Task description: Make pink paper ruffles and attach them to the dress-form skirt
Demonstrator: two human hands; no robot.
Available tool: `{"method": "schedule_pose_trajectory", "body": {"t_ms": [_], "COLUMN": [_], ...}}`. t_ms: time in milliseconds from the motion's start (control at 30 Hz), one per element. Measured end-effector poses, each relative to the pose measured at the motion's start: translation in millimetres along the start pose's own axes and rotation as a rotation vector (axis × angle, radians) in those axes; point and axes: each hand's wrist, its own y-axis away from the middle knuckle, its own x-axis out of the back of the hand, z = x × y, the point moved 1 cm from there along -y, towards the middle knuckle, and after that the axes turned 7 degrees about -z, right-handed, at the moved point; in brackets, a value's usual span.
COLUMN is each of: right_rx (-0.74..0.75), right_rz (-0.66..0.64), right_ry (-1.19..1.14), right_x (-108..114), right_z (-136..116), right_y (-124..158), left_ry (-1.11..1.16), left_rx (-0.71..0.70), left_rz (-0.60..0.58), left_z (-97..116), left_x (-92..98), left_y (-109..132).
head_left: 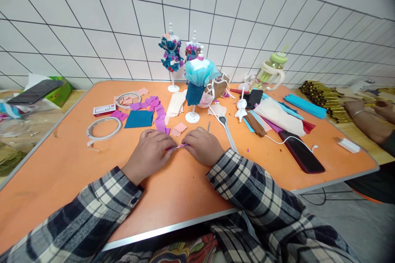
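Both my left hand (151,152) and my right hand (202,144) are closed, pinching a thin purple paper strip (179,146) between them, low over the table's middle. Part of the strip is hidden under the fingers. Just beyond my hands lie peach paper squares (179,129), a purple crepe paper strip (159,117) and a dark teal paper piece (138,118). Behind them stands a small white dress form (200,63) wearing a light blue ruffled top and a teal skirt. Scissors (227,129) lie beside my right hand.
Two tape rolls (119,128) and a red-white box (104,109) sit at left. Two more decorated dress forms (171,55) stand near the tiled wall. To the right are crepe paper rolls (277,116), a phone (302,152), a cable and a bottle (270,72). Another person's arm (367,127) shows far right.
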Motion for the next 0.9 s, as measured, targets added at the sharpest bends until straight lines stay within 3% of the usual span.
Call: {"method": "schedule_pose_trajectory", "body": {"t_ms": [100,233,367,900], "right_rx": [0.029,0.03,0.047,-0.082], "right_rz": [-0.007,-0.109,-0.132,-0.204], "right_ry": [0.142,0.129,0.105,0.065], "right_x": [-2.9,-5.4,-3.1,-5.9], "right_z": [0.5,3.2,2.7,-0.2], "right_y": [-0.4,0.0,1.0,-0.4], "left_ry": [-0.085,-0.141,-0.151,-0.017], "left_rx": [-0.044,-0.084,-0.092,0.024], "left_rz": [0.003,-0.019,-0.047,-0.146], "left_z": [3.7,5.7,6.5,1.2], "left_x": [1.0,-2.7,-5.4,-14.4], "left_y": [1.0,1.6,2.4,2.4]}}
